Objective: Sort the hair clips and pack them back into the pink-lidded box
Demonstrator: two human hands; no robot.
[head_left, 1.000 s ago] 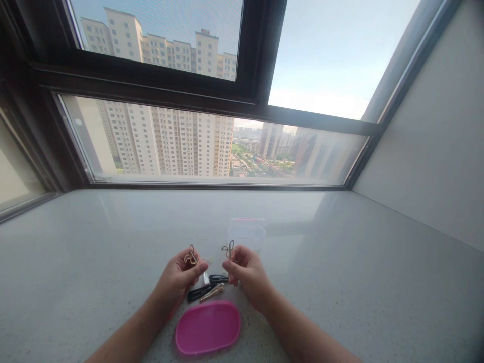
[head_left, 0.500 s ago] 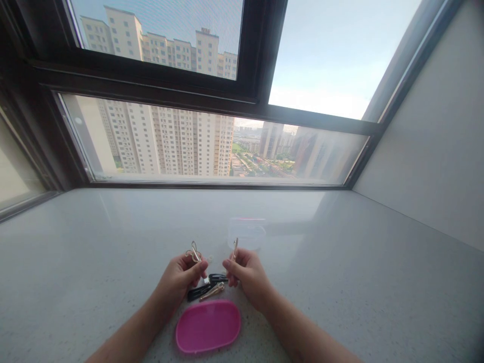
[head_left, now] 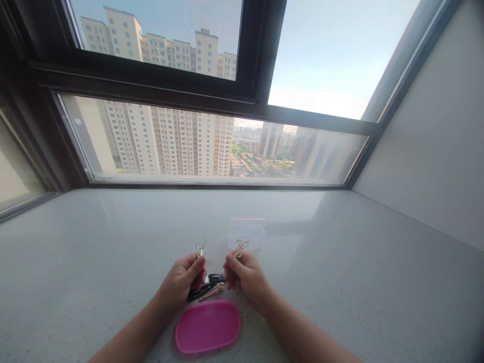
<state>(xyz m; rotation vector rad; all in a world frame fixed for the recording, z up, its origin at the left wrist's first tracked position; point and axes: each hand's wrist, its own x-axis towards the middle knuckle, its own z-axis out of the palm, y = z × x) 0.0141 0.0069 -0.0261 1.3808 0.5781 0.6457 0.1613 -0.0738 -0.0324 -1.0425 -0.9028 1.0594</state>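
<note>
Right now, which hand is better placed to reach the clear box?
Probably the right hand: its gold clip is nearest the clear box; the left hand, with the other clip, sits farther aside.

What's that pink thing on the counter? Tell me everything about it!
The pink lid is a smooth, slightly shiny oval, plastic by its look, with rounded edges. It lies flat on the grey counter between the person's forearms, nearer than the loose hair clips. The left hand and right hand are beyond it and do not touch it.
</note>
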